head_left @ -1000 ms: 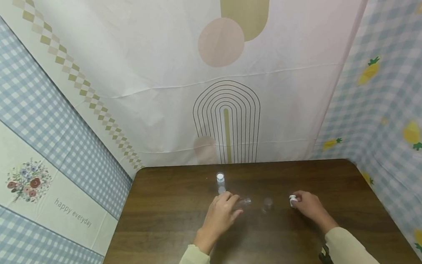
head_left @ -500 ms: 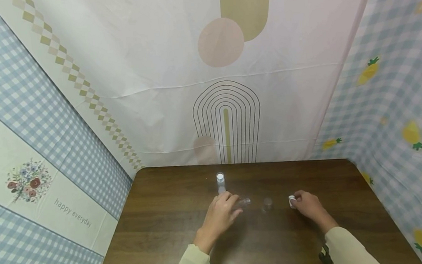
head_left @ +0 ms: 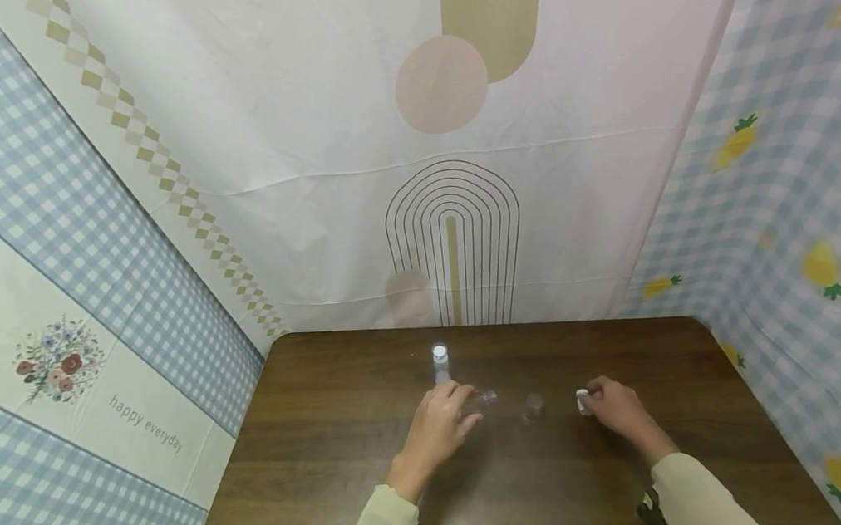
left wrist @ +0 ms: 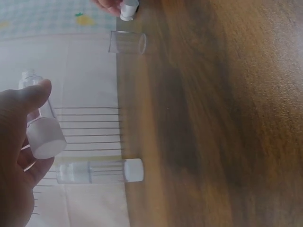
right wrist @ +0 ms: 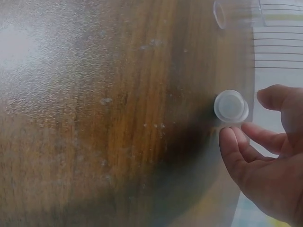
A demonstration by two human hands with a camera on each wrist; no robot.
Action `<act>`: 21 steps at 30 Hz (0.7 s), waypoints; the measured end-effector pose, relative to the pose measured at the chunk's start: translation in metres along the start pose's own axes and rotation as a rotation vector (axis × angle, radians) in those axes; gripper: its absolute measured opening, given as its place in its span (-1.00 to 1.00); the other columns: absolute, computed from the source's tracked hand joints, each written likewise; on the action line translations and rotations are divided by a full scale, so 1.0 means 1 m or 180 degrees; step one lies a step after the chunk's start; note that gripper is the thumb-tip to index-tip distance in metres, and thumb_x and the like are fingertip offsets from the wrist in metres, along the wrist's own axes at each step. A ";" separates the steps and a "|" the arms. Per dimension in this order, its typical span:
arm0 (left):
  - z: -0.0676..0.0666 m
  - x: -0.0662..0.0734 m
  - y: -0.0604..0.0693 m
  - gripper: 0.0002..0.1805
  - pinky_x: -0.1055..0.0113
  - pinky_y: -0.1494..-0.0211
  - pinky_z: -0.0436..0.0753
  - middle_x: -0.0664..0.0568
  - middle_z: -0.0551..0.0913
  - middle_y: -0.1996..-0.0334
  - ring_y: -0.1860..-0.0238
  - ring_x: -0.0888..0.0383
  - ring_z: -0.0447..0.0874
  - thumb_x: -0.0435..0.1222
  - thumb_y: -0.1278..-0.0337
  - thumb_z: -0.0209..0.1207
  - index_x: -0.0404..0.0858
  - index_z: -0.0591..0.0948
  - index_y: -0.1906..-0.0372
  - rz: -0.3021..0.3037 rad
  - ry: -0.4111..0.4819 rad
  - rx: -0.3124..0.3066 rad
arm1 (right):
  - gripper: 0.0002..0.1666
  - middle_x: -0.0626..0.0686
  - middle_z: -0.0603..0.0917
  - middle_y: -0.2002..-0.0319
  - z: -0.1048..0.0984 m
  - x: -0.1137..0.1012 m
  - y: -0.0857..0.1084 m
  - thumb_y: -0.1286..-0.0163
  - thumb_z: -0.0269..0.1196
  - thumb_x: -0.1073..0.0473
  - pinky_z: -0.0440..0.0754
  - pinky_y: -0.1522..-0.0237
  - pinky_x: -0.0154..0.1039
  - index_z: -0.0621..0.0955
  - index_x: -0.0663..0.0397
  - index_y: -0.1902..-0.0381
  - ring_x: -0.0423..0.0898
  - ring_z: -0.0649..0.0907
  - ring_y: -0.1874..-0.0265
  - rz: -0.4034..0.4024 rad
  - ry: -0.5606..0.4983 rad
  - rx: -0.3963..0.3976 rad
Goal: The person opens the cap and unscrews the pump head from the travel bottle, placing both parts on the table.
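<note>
My left hand (head_left: 438, 423) grips a clear bottle (left wrist: 40, 106) by its body. The bottle leans, its bare threaded neck (head_left: 488, 397) turned toward the right hand and its white end facing the left wrist camera. On the right, thumb and fingers of my right hand (head_left: 617, 406) close about a small white stepped cap (right wrist: 231, 106), low over the table. Its round end faces the right wrist camera; the exact finger contact is partly hidden. Between the hands stands a clear cup-like cover (head_left: 532, 407).
Behind the left hand is a second clear bottle (left wrist: 106, 171) with a white end, standing on the table. The dark wood table (head_left: 331, 437) ends at a printed curtain (head_left: 329, 245) at the back. Checked cloth (head_left: 783, 206) hangs on both sides.
The white cap has turned slightly within the right fingers. The held bottle's neck has shifted a little left. Both hands stay almost in place.
</note>
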State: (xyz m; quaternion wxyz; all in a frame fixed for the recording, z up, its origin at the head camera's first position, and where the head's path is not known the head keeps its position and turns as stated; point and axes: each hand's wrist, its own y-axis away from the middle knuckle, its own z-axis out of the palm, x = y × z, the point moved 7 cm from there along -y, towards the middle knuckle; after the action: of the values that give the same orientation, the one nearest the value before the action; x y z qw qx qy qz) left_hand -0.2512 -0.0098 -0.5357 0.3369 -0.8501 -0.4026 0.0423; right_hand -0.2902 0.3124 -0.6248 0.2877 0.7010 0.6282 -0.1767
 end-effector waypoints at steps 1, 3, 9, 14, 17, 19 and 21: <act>0.001 -0.001 0.000 -0.53 0.26 0.11 0.68 0.07 0.67 0.26 0.24 0.17 0.66 -0.17 0.11 0.60 -0.21 0.71 0.06 -0.0034 0.0013 0.0009 | -0.50 0.38 0.70 0.04 -0.001 -0.001 0.000 -0.50 0.21 0.05 0.66 0.06 0.11 0.55 0.43 -0.12 0.20 0.70 0.07 0.0004 -0.0008 0.0004; 0.002 -0.004 0.000 -0.54 0.25 0.11 0.68 0.07 0.68 0.25 0.22 0.15 0.67 -0.18 0.10 0.60 -0.21 0.72 0.05 -0.0101 0.0050 0.0034 | -0.48 0.38 0.69 0.02 -0.004 -0.002 0.001 -0.51 0.20 0.04 0.67 0.04 0.12 0.54 0.42 -0.14 0.20 0.69 0.07 0.0017 -0.0010 0.0015; 0.010 -0.013 0.002 -0.55 0.22 0.11 0.68 0.06 0.72 0.20 0.17 0.12 0.67 -0.21 0.10 0.60 -0.18 0.72 0.05 -0.0319 0.0224 0.0062 | -0.47 0.38 0.67 -0.05 -0.012 -0.007 0.001 -0.54 0.17 0.01 0.67 0.02 0.14 0.52 0.37 -0.20 0.21 0.68 0.01 0.0044 -0.0063 0.0042; 0.019 -0.023 0.006 -0.54 0.23 0.07 0.65 0.06 0.75 0.16 0.17 0.12 0.65 -0.22 0.14 0.60 -0.18 0.73 0.04 -0.0475 0.0318 0.0151 | -0.49 0.32 0.67 -0.05 -0.018 -0.013 0.002 -0.56 0.16 0.00 0.68 0.07 0.04 0.53 0.32 -0.20 0.14 0.67 0.03 -0.0028 -0.0165 0.0093; 0.024 -0.028 0.009 -0.51 0.22 0.10 0.63 0.04 0.78 0.17 0.19 0.09 0.64 -0.23 0.20 0.62 -0.21 0.74 0.05 -0.0522 0.0334 0.0249 | -0.48 0.28 0.67 -0.05 -0.019 -0.015 0.004 -0.56 0.14 -0.02 0.67 0.07 0.01 0.53 0.29 -0.22 0.10 0.66 0.04 -0.0023 -0.0215 0.0104; 0.027 -0.031 0.010 -0.51 0.23 0.13 0.63 0.03 0.79 0.17 0.21 0.09 0.63 -0.24 0.22 0.62 -0.22 0.74 0.06 -0.0556 0.0362 0.0290 | -0.48 0.27 0.66 -0.06 -0.020 -0.015 0.006 -0.57 0.12 -0.02 0.67 0.06 0.01 0.52 0.29 -0.23 0.09 0.65 0.04 0.0000 -0.0248 0.0088; 0.031 -0.033 0.011 -0.52 0.24 0.16 0.65 0.01 0.79 0.16 0.22 0.08 0.64 -0.26 0.20 0.62 -0.22 0.74 0.06 -0.0603 0.0418 0.0282 | -0.48 0.27 0.65 -0.07 -0.020 -0.014 0.007 -0.58 0.11 -0.02 0.67 0.03 0.03 0.52 0.27 -0.25 0.09 0.64 0.02 0.0026 -0.0279 0.0076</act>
State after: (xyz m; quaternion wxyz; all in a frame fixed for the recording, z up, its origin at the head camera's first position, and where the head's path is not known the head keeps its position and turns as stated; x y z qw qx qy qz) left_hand -0.2767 -0.0219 -0.5727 0.4022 -0.7935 -0.4559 -0.0278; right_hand -0.2875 0.3133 -0.5993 0.3073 0.6985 0.6099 -0.2136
